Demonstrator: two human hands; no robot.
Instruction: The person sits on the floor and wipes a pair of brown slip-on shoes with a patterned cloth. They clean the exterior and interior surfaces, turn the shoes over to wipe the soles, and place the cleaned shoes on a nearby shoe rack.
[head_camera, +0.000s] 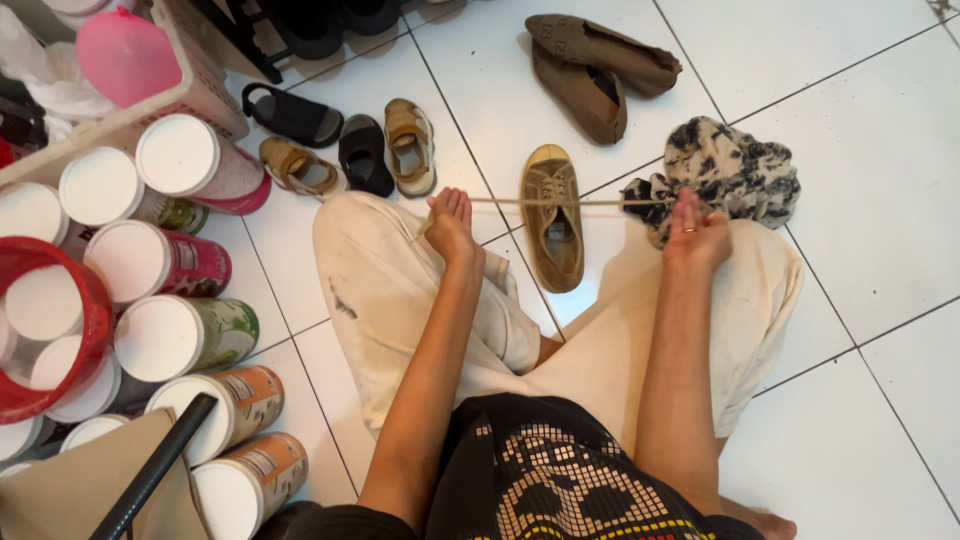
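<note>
Three tan shoes (552, 215), four sandals (345, 150), one patterned cloth (735, 170), one pink balloon (125, 52).

Pale shoelace (560, 202) pulled taut and level, its ends running to knee height on either side, tan canvas sneaker (553, 215) right beneath it, sole down on white tile, toe pointing away, lace eyelets empty

Single head view, looking steeply down, close over lap, probably seated.
</note>
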